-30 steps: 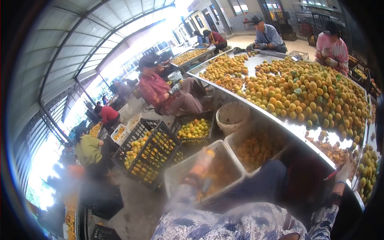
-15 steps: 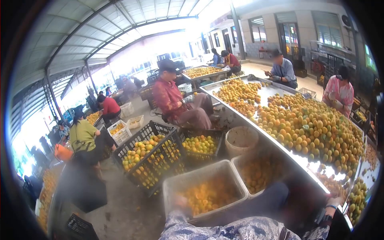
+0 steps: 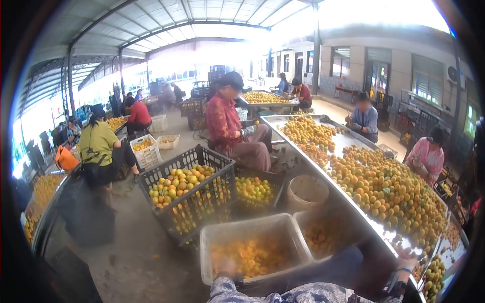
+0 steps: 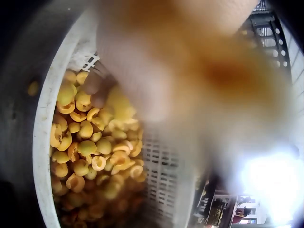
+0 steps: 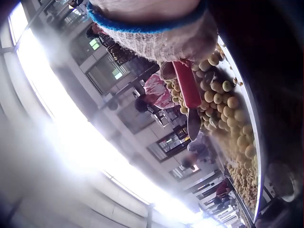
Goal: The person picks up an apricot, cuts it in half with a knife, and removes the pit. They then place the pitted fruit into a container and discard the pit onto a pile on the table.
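Note:
Over the near left corner of a white crate (image 3: 206, 252) of halved orange fruit (image 3: 252, 257) is my left hand (image 3: 226, 266). In the left wrist view that hand (image 4: 142, 71) is a large blur, its fingertips beside a yellow fruit (image 4: 119, 103); an orange blur lies close to the lens, and its grip is unclear. At the metal table's near edge, my right hand (image 3: 405, 263) is low in the head view. The right wrist view shows this gloved hand (image 5: 166, 40) gripping a red-handled knife (image 5: 187, 85), blade bare beside the whole fruit (image 5: 228, 107).
Whole fruit (image 3: 384, 187) is heaped on the metal table (image 3: 343, 141). A black crate (image 3: 187, 202) and a white bucket (image 3: 308, 191) stand beyond the white crates. A person in red (image 3: 227, 121) sits at the table's left; others sit farther off.
The head view has turned rightward and levelled. My left hand, earlier above the crate with an orange fruit, has come down to its near left corner. My right hand remains by the table edge.

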{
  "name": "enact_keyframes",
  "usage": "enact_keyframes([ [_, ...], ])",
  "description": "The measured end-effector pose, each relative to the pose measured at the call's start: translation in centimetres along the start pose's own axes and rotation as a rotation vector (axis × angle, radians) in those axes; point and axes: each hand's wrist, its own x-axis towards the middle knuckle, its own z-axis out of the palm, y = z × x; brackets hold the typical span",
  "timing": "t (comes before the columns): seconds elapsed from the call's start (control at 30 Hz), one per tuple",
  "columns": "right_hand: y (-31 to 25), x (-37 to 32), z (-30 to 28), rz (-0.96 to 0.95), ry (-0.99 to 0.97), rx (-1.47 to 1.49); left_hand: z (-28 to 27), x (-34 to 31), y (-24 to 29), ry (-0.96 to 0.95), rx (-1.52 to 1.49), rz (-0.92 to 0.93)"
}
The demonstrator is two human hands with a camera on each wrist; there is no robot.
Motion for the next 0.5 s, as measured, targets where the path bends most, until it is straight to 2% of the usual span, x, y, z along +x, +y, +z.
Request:
enact_keyframes([
  [0.03,1.2,-2.2,1.4,0.003,0.033,-0.132,1.4,1.8,-1.3,0.019,0.063,0.022],
  [0.07,1.9,-0.4,0.2,0.104,-0.027,-0.108,2.8,3.8,-2.5,0.038,0.131,0.042],
  [0.1,2.2,0.2,-0.5,0.172,-0.189,-0.161,3.3,5.0,-3.1,0.03,0.127,0.038],
  [0.13,2.5,1.1,-1.5,0.243,-0.346,-0.214,3.8,6.0,-3.8,0.01,0.316,0.121],
  [0.17,3.6,5.9,-3.9,0.039,-0.37,-0.359,4.2,6.4,-4.4,-0.014,0.508,0.205],
  [0.2,4.1,9.8,-5.9,-0.167,-0.392,-0.505,3.5,4.6,-3.6,0.053,0.466,0.16],
  [0.27,2.8,7.0,-4.5,-0.01,-0.315,-0.374,7.9,13.1,-9.2,0.093,0.643,0.268],
  [0.33,0.4,10.3,-7.1,0.068,-0.465,-0.502,6.7,11.9,-9.1,-0.022,0.844,0.318],
  [0.37,-0.7,9.4,-7.6,0.081,-0.436,-0.54,7.1,12.5,-9.6,0.114,0.271,0.115],
  [0.4,-0.3,6.2,-5.6,0.097,-0.4,-0.586,8.3,13.6,-10.8,0.241,-0.285,-0.126],
  [0.43,0.0,2.7,-4.9,-0.395,-0.56,-1.291,8.9,14.6,-11.6,0.251,-0.287,-0.156],
  [0.47,-0.4,2.2,-5.0,-0.485,-0.566,-1.388,9.0,15.1,-12.1,0.226,-0.255,-0.176],
  [0.5,-1.2,1.4,-4.6,-0.08,-0.511,-0.994,9.2,15.5,-12.5,0.201,-0.305,-0.234],
])
